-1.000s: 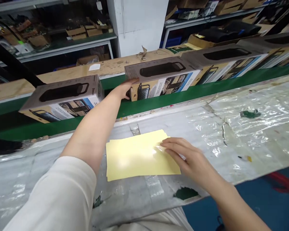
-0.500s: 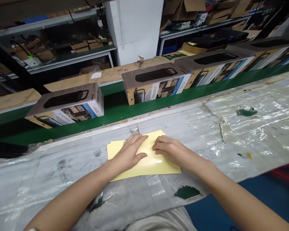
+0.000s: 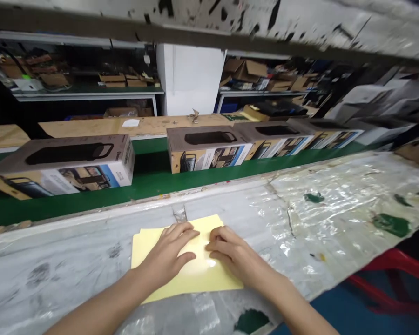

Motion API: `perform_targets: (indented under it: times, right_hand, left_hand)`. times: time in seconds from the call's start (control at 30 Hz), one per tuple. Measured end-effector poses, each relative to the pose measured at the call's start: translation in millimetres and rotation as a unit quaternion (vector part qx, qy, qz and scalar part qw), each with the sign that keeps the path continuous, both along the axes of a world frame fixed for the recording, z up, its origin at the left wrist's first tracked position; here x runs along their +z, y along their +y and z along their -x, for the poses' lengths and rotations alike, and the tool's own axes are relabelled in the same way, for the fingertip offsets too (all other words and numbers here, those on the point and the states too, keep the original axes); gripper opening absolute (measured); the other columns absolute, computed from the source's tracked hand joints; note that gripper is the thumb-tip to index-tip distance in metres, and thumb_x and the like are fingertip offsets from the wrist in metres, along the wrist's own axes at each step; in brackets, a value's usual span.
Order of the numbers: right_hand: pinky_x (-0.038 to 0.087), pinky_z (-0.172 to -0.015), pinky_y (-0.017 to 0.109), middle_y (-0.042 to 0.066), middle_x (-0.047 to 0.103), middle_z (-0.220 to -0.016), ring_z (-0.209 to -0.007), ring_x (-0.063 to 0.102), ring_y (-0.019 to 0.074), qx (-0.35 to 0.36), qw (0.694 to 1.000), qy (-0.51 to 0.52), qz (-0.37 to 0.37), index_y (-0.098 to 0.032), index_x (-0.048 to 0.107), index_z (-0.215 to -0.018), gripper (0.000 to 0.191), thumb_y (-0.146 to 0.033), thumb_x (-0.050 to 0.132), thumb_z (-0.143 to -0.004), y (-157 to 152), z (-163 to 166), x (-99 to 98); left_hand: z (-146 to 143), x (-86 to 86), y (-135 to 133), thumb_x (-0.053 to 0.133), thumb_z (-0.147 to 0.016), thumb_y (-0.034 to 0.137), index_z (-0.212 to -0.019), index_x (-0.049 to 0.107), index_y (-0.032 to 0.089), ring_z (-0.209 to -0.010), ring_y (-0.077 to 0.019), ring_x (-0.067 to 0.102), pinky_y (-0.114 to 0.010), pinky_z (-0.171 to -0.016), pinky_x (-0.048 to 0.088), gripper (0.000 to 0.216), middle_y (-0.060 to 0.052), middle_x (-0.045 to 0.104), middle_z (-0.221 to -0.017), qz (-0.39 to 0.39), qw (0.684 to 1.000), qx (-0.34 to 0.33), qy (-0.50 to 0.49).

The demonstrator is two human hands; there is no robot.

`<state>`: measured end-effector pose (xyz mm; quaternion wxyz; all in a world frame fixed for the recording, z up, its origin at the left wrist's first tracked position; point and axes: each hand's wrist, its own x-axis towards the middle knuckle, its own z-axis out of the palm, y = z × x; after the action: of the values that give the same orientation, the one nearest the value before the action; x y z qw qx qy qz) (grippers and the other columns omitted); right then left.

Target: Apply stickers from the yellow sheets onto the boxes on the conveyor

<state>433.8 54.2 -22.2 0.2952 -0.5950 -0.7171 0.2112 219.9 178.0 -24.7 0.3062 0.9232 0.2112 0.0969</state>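
Observation:
A small stack of glossy yellow sheets (image 3: 195, 279) lies on the plastic-covered bench, its edges slightly out of line. My left hand (image 3: 165, 253) rests flat over the left half of the stack, fingers stretched and thumb apart. On the right part of the top sheet, my right hand (image 3: 232, 253) has its fingers curled, with thumb and fingertips pinched together at the surface. Whatever is between those fingertips is too small to make out. A scrap of clear film (image 3: 180, 214) sticks up just behind the stack.
Beyond the bench, printed boxes (image 3: 209, 149) stand in a row on a green belt (image 3: 150, 177), with one box (image 3: 63, 163) farther left. A stained shelf (image 3: 209, 23) crosses overhead. At the lower right is a red stool (image 3: 398, 260).
My view has tilted upward, bringing the overhead shelf and the red stool into sight. Both hands keep nearly the same places on the yellow sheets.

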Motion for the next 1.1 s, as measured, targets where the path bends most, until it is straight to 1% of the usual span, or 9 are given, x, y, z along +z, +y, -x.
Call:
perform_targets:
  times: [0.2,0.37,0.5,0.57,0.63,0.7,0.8,0.93,1.1]
  right_hand:
    - [0.047,-0.098,0.038,0.006,0.062,-0.109,-0.108,0.061,0.0228,-0.004,0.976,0.191,0.102,-0.021,0.062,-0.082,0.011,-0.013,0.066,-0.089,2.0,-16.1,11.6]
    - [0.053,-0.076,0.034,0.005,0.067,-0.088,-0.083,0.064,0.0199,-0.037,0.931,0.349,0.103,-0.02,0.063,-0.079,0.026,-0.04,0.078,-0.086,13.3,-63.5,25.5]
    - [0.054,-0.073,0.035,0.004,0.067,-0.083,-0.079,0.065,0.0205,-0.088,0.962,0.259,0.002,-0.021,0.062,-0.094,0.028,-0.045,0.075,-0.085,62.0,-103.3,36.2]
    - [0.055,-0.074,0.037,0.004,0.068,-0.086,-0.082,0.067,0.0222,-0.095,0.974,0.194,-0.068,-0.022,0.059,-0.102,0.03,-0.044,0.07,-0.086,96.1,-119.3,40.9]
    - [0.055,-0.076,0.039,0.005,0.069,-0.088,-0.083,0.068,0.0226,-0.091,0.982,0.114,-0.121,-0.023,0.057,-0.106,0.025,-0.04,0.064,-0.089,130.1,-132.4,45.8]
    - [0.055,-0.077,0.038,0.006,0.07,-0.091,-0.084,0.068,0.0226,-0.075,0.985,0.033,-0.154,-0.023,0.056,-0.11,0.022,-0.033,0.059,-0.09,159.7,-142.9,50.5]
    - [0.056,-0.078,0.038,0.007,0.069,-0.095,-0.087,0.068,0.0239,-0.05,0.98,-0.051,-0.184,-0.022,0.055,-0.114,0.024,-0.023,0.055,-0.091,192.1,-154.3,54.5]
    - [0.054,-0.082,0.041,0.009,0.067,-0.098,-0.095,0.065,0.0274,-0.034,0.97,-0.113,-0.214,-0.021,0.056,-0.12,0.026,-0.021,0.052,-0.094,216.9,-161.1,51.8]
    - [0.053,-0.087,0.047,0.013,0.068,-0.105,-0.101,0.061,0.0322,-0.024,0.95,-0.203,-0.237,-0.019,0.058,-0.123,0.029,-0.017,0.046,-0.097,238.1,-159.7,44.8]
  left_hand:
    - [0.5,-5.6,-5.3,0.056,-0.096,0.013,-0.118,0.067,0.029,-0.127,-0.0285,0.057,-0.044,-0.101,0.051,0.029,-0.008,0.062,-0.134,-0.079,0.996,-0.03,-0.002]
    - [-3.4,7.3,-4.6,0.055,-0.095,0.011,-0.096,0.071,0.026,-0.117,-0.0302,0.061,-0.041,-0.09,0.052,0.022,-0.008,0.065,-0.125,-0.137,0.988,-0.062,0.027]
    - [-57.3,51.2,44.6,0.051,-0.099,0.017,-0.087,0.069,0.021,-0.091,-0.0222,0.065,-0.035,-0.083,0.051,0.022,-0.005,0.068,-0.095,-0.109,0.992,-0.057,0.03]
    - [-101.3,70.9,83.8,0.059,-0.098,0.022,-0.104,0.068,0.021,-0.11,-0.0265,0.062,-0.039,-0.095,0.049,0.011,-0.008,0.067,-0.113,-0.163,0.985,0.031,-0.037]
    - [-144.9,81.2,122.0,0.072,-0.09,0.024,-0.123,0.063,0.021,-0.139,-0.0332,0.045,-0.049,-0.113,0.038,0.034,-0.014,0.054,-0.144,-0.229,0.966,0.105,-0.066]
    - [-178.6,80.7,151.2,0.081,-0.083,0.023,-0.134,0.058,0.021,-0.148,-0.0355,0.033,-0.053,-0.12,0.027,0.056,-0.016,0.043,-0.156,-0.258,0.956,0.139,-0.036]
    - [-202.4,66.9,172.4,0.079,-0.085,0.02,-0.129,0.062,0.021,-0.141,-0.0336,0.045,-0.049,-0.117,0.033,0.048,-0.014,0.054,-0.148,-0.269,0.95,0.158,0.001]
    - [-202.9,51.1,175.0,0.074,-0.087,0.018,-0.121,0.067,0.022,-0.131,-0.033,0.053,-0.046,-0.109,0.04,0.035,-0.012,0.063,-0.138,-0.287,0.941,0.178,-0.023]
    - [-200.1,49.5,176.4,0.072,-0.088,0.02,-0.12,0.067,0.024,-0.127,-0.0321,0.055,-0.045,-0.107,0.04,0.033,-0.01,0.064,-0.135,-0.282,0.94,0.187,-0.037]
